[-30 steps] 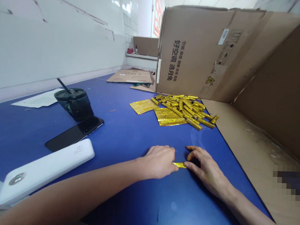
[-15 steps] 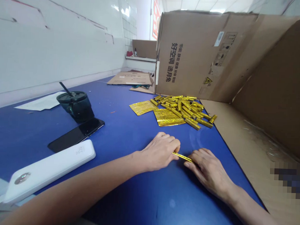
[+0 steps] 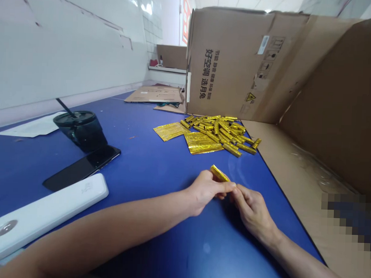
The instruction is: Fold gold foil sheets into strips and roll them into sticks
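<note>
My left hand (image 3: 205, 190) and my right hand (image 3: 252, 206) meet fingertip to fingertip low over the blue table (image 3: 160, 170). Between them they pinch a small rolled gold foil piece (image 3: 219, 173), which sticks up and away from the fingers. Both hands are closed on it. Further back lies a heap of finished gold foil rolls (image 3: 225, 132), and beside it two stacks of flat gold foil sheets (image 3: 200, 142).
A dark lidded cup with a straw (image 3: 80, 129), a black phone (image 3: 82, 167) and a white oblong device (image 3: 43, 215) lie at the left. A large open cardboard box (image 3: 267, 69) stands behind and along the right side. White paper (image 3: 30, 127) rests by the wall.
The foil piece was flat on the table between my hands; now it is rolled tight and lifted off the surface, with both hands drawn together.
</note>
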The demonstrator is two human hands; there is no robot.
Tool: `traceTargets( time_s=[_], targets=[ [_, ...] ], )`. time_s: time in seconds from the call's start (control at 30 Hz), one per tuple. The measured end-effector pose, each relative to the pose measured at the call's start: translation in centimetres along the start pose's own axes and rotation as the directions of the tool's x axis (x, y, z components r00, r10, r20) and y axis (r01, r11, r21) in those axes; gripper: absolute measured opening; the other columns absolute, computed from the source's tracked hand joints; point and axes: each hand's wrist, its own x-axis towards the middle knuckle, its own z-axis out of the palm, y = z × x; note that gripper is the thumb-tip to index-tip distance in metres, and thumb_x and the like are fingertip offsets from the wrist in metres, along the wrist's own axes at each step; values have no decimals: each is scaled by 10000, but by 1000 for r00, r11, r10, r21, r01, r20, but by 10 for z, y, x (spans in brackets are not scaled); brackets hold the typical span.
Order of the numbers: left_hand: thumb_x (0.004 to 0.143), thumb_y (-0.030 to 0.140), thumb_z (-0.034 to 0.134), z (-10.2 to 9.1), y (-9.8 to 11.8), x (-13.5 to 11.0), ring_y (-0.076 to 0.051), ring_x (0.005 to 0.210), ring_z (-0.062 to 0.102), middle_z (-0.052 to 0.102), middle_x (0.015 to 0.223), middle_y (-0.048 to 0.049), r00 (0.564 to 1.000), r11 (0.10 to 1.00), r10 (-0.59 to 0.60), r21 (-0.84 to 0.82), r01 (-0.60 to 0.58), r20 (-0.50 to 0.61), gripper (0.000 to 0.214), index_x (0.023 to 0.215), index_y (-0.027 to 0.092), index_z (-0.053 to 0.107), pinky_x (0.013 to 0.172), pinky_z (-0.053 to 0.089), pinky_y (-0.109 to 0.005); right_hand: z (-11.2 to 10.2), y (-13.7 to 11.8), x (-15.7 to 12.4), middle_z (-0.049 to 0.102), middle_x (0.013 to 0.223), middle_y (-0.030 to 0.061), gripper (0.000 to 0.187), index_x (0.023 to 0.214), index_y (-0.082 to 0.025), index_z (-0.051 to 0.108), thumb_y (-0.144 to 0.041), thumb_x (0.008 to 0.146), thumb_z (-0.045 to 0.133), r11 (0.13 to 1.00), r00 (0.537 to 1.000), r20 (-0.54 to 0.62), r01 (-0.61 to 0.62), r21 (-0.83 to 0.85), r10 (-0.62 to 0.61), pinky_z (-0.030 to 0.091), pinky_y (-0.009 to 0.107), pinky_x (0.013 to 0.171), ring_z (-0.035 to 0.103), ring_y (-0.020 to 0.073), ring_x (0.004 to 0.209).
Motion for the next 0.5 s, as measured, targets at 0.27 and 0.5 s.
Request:
traceTargets(
  time_s=[0.27, 0.5],
  targets=[
    [663, 214, 631, -2, -7, 4, -72, 520, 465, 507, 563, 9, 999, 990, -5, -140, 12, 45, 168, 632, 106, 506, 533, 321, -217, 0, -3, 1, 354, 519, -46, 370, 567, -179, 410, -371, 866, 309, 976, 995, 67, -91, 199, 79, 276, 202, 458, 327, 87, 481],
    [592, 163, 674, -8, -2, 3, -57, 486, 437, 490, 511, 36, 991, 999, 7, -52, -14, -132, 190, 577, 118, 491, 512, 332, -203, 0, -1, 1, 324, 492, -55, 406, 540, -177, 397, -398, 865, 295, 975, 990, 109, -104, 194, 84, 265, 201, 457, 309, 81, 466]
  ],
)
